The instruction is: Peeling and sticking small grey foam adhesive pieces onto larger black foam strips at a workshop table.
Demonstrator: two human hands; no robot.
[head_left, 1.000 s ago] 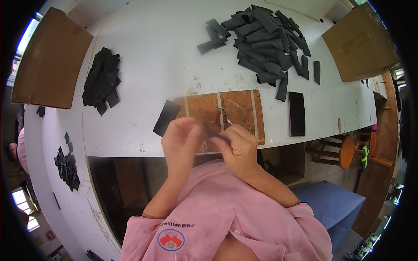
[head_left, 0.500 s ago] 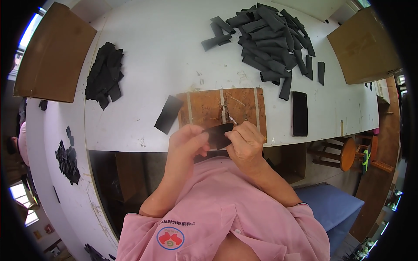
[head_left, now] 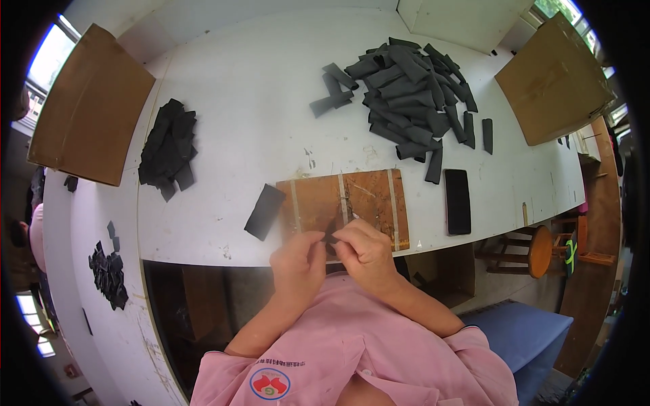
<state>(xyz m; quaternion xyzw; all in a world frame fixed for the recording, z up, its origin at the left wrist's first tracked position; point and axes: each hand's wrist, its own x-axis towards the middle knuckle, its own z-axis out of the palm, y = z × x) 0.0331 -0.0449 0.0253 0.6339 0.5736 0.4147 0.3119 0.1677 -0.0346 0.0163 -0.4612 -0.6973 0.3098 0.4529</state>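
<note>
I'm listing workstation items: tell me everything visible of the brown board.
The brown board is flat, roughly rectangular and apparently wooden, scuffed and stained, with three pale strips. It lies on the white table near the table's front edge. A dark piece lies by its left side, contact unclear. The left hand and right hand hide part of its near side.

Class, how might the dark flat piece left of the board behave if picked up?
The dark flat piece looks thin, so probably light. It may bend easily, if like the curled pieces. Lying flat, it seems unlikely to roll.
</note>
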